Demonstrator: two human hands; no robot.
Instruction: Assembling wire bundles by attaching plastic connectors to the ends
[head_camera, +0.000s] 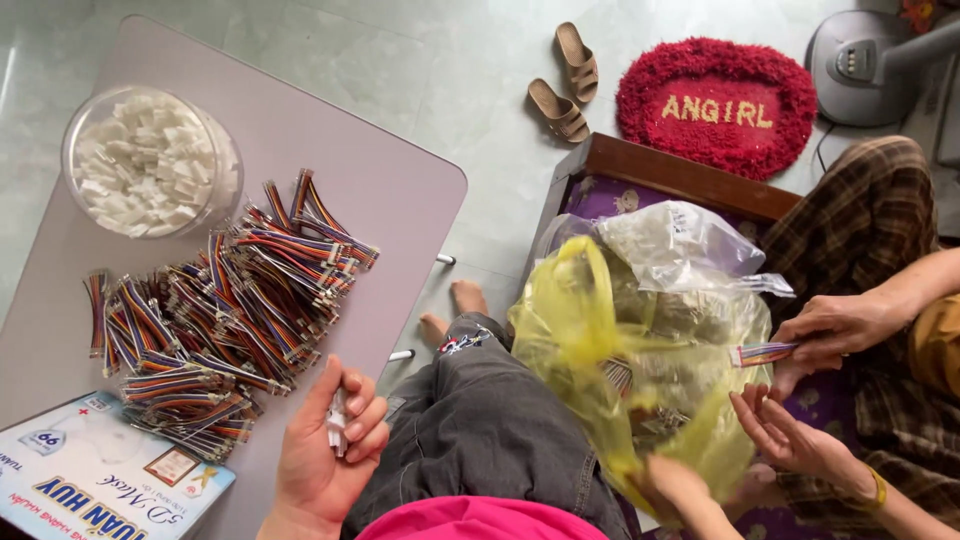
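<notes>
- The left hand (325, 450) is curling its fingers around small white connectors (337, 418), beside the heap of striped wire bundles (225, 320) on the grey table (390, 190).
- The right hand (675, 490) is reaching into the yellow plastic bag (580, 330); its grip is hidden, so I cannot tell.
- A blue-and-white flat box (90, 485) is lying at the table's near corner, with a clear round tub (150, 160) of white pieces sitting at the far end.
- Another person's hand (835, 330) is pinching a wire bundle (765, 352) beside a clear bag (690, 245).

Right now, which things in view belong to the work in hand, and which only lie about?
In use:
left hand holding white connectors
pile of striped wire bundles
bowl of white connectors
yellow bag

Lying about:
sandals
red mat
mask box
</notes>
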